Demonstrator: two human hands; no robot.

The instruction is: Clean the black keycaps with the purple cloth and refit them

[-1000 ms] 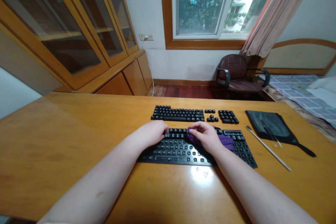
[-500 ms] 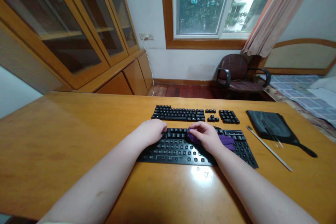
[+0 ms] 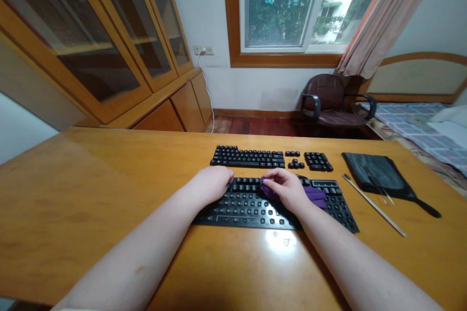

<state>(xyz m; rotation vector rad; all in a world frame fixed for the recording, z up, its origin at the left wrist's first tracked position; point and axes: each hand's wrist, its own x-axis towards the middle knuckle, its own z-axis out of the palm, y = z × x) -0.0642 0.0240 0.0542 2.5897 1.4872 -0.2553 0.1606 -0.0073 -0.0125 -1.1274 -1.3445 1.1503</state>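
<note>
A black keyboard base [image 3: 251, 209] with most keycaps off lies on the wooden table [image 3: 91, 189]. My left hand [image 3: 211, 182] rests curled on its upper left edge, holding it steady. My right hand [image 3: 288, 187] is closed on a purple cloth [image 3: 315, 197] pressed onto the keyboard's upper middle. Behind the keyboard, the removed black keycaps [image 3: 248, 157] are laid out in rows, with smaller groups [image 3: 317, 161] to the right.
A black pouch [image 3: 375, 172], a long thin tool [image 3: 374, 205] and a black-handled tool [image 3: 425, 207] lie at the right. Past the table stand a glass-door cabinet [image 3: 102, 43], an armchair [image 3: 332, 102] and a bed [image 3: 426, 126] below a window.
Almost nothing has moved. My right hand with the cloth stays on the same spot of the keyboard, and the view has shifted very slightly.
</note>
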